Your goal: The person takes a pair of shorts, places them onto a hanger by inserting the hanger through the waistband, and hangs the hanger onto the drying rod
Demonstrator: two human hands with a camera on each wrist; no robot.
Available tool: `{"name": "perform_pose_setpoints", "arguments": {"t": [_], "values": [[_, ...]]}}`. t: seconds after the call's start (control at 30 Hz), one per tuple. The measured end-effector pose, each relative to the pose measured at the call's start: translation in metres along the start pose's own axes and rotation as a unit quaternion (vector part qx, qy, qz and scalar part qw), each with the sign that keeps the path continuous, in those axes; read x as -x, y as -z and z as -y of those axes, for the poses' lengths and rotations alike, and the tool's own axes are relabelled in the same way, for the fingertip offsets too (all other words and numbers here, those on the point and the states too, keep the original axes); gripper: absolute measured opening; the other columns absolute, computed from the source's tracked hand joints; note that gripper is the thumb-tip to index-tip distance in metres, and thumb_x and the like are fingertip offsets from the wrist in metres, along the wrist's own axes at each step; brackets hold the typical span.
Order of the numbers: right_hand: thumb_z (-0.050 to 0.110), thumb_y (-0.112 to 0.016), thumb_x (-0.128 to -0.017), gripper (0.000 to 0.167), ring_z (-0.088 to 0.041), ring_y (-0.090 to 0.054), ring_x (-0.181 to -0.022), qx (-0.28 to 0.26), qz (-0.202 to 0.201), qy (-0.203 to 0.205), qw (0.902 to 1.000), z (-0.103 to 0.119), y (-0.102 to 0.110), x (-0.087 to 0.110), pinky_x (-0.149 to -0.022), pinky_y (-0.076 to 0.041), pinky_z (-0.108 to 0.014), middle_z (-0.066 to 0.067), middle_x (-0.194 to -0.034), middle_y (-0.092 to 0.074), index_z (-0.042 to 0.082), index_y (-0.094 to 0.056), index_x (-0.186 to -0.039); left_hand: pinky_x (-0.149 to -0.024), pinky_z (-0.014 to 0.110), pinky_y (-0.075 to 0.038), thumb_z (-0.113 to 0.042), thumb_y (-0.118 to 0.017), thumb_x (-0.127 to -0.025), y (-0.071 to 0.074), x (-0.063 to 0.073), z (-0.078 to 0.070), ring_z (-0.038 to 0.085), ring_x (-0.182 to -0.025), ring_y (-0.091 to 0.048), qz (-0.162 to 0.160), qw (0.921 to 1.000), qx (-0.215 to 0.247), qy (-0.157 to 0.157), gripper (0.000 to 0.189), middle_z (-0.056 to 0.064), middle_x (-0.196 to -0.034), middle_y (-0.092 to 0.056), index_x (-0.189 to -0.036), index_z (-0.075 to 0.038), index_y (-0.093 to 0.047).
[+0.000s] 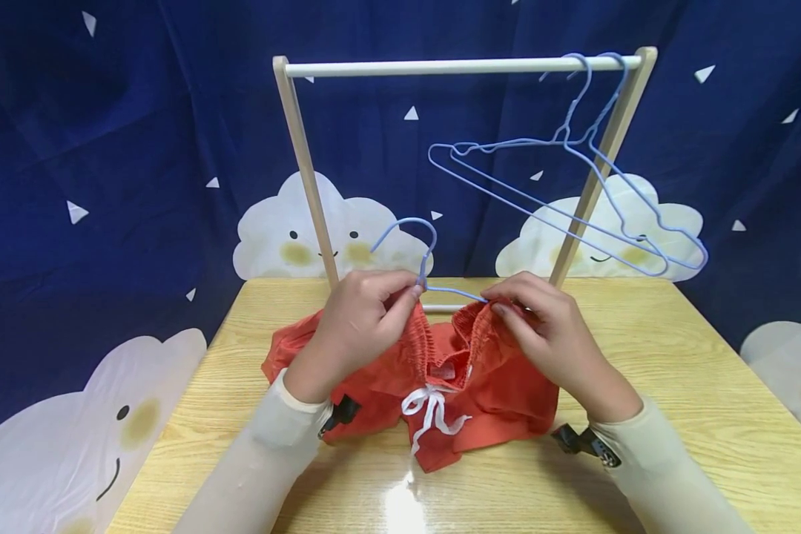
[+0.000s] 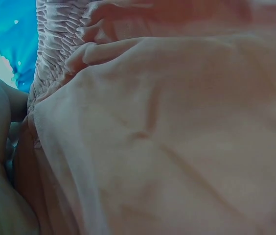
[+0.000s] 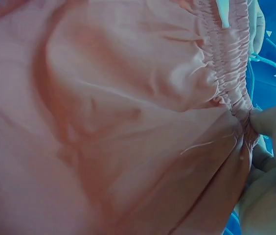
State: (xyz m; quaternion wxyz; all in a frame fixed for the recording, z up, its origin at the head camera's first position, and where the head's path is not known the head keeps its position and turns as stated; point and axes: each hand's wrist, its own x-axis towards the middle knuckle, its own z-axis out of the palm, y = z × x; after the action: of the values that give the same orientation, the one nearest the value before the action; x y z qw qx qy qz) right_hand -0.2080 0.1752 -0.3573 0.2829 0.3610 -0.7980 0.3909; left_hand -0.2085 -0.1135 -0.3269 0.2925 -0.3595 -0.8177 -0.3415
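Red shorts point(image 1: 507, 400) with a gathered elastic waistband and a white drawstring point(image 1: 434, 404) tied in a bow lie spread over the table, waist lifted toward the rack. A blue wire hanger point(image 1: 410, 219) pokes out above the waistband, hook up; its lower part is hidden by cloth and hands. My left hand point(image 1: 363, 315) pinches the left side of the waistband right at the hanger's neck. On the other side, my right hand point(image 1: 554, 334) grips the waistband's right edge, beside the end of the hanger's visible arm. Cloth fills most of both wrist views.
Behind the shorts stands a wooden clothes rack point(image 1: 427, 69) with a white rail. Two more blue hangers point(image 1: 566, 133) hang at its right end, above my right hand. The wooden table point(image 1: 667, 356) extends to both sides, with a dark blue cloud-patterned curtain point(image 1: 173, 89) behind.
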Motion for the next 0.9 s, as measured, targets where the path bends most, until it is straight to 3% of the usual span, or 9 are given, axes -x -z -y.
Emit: {"name": "perform_pose_setpoints", "arguments": {"t": [0.13, 0.37, 0.9], "values": [[-0.01, -0.076, -0.094, 0.032, -0.016, -0.069, -0.106, 0.001, 0.003, -0.007, 1.0, 0.001, -0.001, 0.001, -0.094, -0.053, -0.013, 0.0, -0.113, -0.077, 0.011, -0.081, -0.117, -0.055, 0.027, -0.039, -0.016, -0.066, -0.106, -0.004, 0.0, -0.002, 0.007, -0.057, -0.044, 0.003, 1.0, -0.005, -0.004, 0.019, -0.007, -0.064, -0.053, -0.091, -0.014, -0.077], [-0.008, -0.077, -0.094, 0.031, -0.011, -0.069, -0.106, -0.005, 0.007, -0.013, 0.9999, 0.005, -0.004, 0.003, -0.093, -0.054, -0.014, 0.0, -0.113, -0.077, 0.011, -0.081, -0.118, -0.055, 0.026, -0.036, -0.017, -0.064, -0.107, -0.01, 0.0, -0.005, 0.007, -0.057, -0.042, 0.011, 0.9997, -0.008, -0.018, 0.028, -0.007, -0.062, -0.047, -0.08, -0.017, -0.067], [-0.013, -0.079, -0.089, 0.033, -0.014, -0.065, -0.103, -0.032, -0.009, 0.032, 0.9989, 0.016, -0.013, 0.001, -0.085, -0.051, -0.017, -0.003, -0.11, -0.078, 0.007, -0.081, -0.116, -0.055, 0.023, -0.037, -0.016, -0.065, -0.106, -0.021, 0.004, -0.013, 0.005, -0.058, -0.043, 0.036, 0.9987, -0.004, -0.035, 0.018, -0.007, -0.067, -0.053, -0.091, -0.014, -0.074]]}}
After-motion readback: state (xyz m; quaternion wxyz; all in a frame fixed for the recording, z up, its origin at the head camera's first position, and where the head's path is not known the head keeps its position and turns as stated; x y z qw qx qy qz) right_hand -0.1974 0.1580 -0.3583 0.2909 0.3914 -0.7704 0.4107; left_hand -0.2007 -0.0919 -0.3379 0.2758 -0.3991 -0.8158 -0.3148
